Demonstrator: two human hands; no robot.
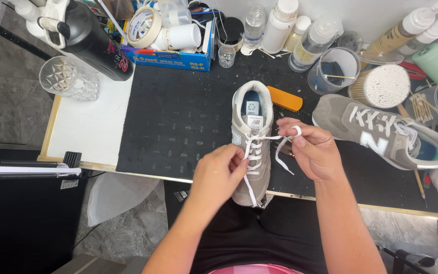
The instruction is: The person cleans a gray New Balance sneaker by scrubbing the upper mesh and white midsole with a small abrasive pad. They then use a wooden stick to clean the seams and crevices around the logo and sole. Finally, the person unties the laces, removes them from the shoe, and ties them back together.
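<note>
A grey sneaker [252, 119] with white laces stands upright on the black mat [178, 122], toe toward me. My left hand [221, 172] pinches a white lace strand over the shoe's lace rows. My right hand [313, 149] holds the other white lace [280, 138] end, pulled out to the right of the tongue. A loose lace end hangs down across the toe.
A second grey sneaker [386, 134] lies on its side at the right. An orange brush [286, 99], a cup of cotton swabs [381, 85], bottles [318, 40], a blue box [171, 58], tape roll [143, 26] and a glass [67, 78] crowd the back. The table edge [143, 171] is near me.
</note>
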